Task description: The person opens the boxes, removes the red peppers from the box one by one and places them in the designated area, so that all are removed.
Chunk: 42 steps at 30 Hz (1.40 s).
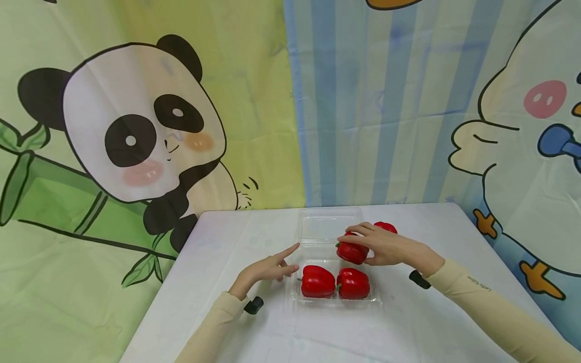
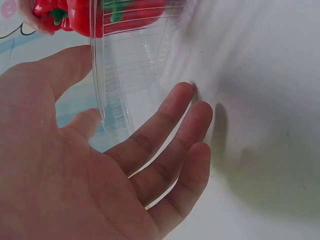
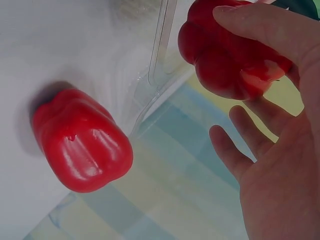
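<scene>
A clear plastic clamshell box (image 1: 336, 301) lies with its lid folded back on the white table. Two red bell peppers (image 1: 317, 282) (image 1: 353, 284) sit side by side in its near half. My right hand (image 1: 383, 245) grips another red bell pepper (image 1: 351, 250) between thumb and fingers, over the far part of the box. In the right wrist view, that held pepper (image 3: 225, 55) shows its lobed end. Beside the box's left wall, my left hand (image 1: 268, 268) has its fingers extended and holds nothing; its thumb and index finger are close to the rim (image 2: 96, 65).
One more red bell pepper (image 3: 85, 142) lies on the table to the right of the box, partly behind my right hand in the head view. The box's flat lid (image 1: 329, 226) extends toward the back edge. A printed cloth (image 1: 254, 101) with a panda hangs behind the table.
</scene>
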### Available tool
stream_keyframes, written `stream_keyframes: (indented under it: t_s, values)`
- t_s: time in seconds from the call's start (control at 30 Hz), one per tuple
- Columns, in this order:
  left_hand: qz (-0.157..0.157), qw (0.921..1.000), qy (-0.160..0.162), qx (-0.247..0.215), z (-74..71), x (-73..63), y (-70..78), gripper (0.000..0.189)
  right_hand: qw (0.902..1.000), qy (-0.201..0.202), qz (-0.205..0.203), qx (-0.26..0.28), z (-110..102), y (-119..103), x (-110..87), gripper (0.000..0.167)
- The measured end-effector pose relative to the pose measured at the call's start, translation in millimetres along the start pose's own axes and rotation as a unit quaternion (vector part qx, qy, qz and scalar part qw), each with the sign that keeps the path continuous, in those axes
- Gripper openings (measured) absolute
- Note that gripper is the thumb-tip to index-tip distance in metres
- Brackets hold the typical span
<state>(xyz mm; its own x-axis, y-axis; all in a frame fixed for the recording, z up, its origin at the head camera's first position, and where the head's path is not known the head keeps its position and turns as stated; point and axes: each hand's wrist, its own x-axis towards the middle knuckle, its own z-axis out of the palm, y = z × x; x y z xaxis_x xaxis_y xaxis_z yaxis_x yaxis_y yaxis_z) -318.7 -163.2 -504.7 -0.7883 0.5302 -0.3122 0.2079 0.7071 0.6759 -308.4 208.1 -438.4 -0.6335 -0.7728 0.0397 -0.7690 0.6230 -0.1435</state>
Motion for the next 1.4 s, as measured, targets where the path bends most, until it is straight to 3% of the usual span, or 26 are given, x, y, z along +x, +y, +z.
stream_keyframes:
  t_s: [0.33,0.77,1.4]
  values:
    - [0.005,1.0000,-0.001,-0.003,-0.2,1.3,-2.4,0.077,0.9996,0.001,0.022,0.020,-4,1,-3.2,0.091]
    - [0.011,0.9999,-0.001,-0.002,-0.3,2.1,-3.2,0.077,0.9994,0.026,0.019,0.009,-4,6,-10.8,0.092]
    - [0.009,1.0000,-0.004,-0.001,-0.7,3.2,-4.5,0.077,0.9961,0.069,0.028,0.048,-1,13,-30.6,0.090]
